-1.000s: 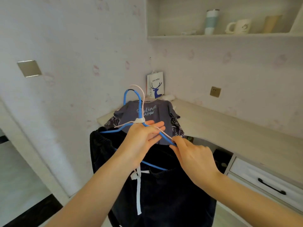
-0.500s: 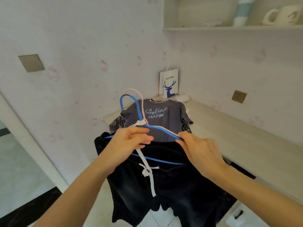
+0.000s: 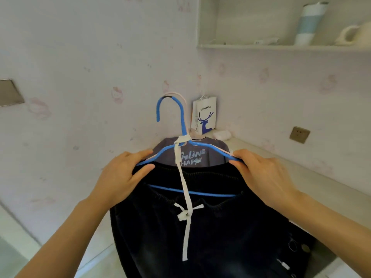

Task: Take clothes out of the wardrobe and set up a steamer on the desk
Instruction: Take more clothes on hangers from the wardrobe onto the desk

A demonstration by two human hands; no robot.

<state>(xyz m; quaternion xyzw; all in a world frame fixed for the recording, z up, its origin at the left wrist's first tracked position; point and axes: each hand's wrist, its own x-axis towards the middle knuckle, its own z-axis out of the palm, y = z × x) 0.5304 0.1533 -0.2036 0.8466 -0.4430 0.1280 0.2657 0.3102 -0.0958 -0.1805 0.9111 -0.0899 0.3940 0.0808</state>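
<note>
I hold up a blue hanger (image 3: 181,119) with dark black shorts (image 3: 210,233) draped over its lower bar; a white drawstring (image 3: 185,197) hangs down the front. My left hand (image 3: 122,177) grips the hanger's left shoulder and my right hand (image 3: 263,175) grips its right shoulder. Behind it hangs a grey T-shirt (image 3: 192,157) with light blue lettering, on a pale pink hanger whose hook shows behind the blue one. The desk (image 3: 313,177) runs along the right wall. No steamer is in view.
A white paper bag with a blue deer (image 3: 204,115) stands in the desk's far corner beside a small white object (image 3: 221,135). A wall shelf (image 3: 281,46) above holds a tumbler and a mug. A wall socket (image 3: 299,134) sits above the desk.
My hands have spread apart from the hanger's neck to its two shoulders. The clothes now hang closer and higher in view, facing me squarely.
</note>
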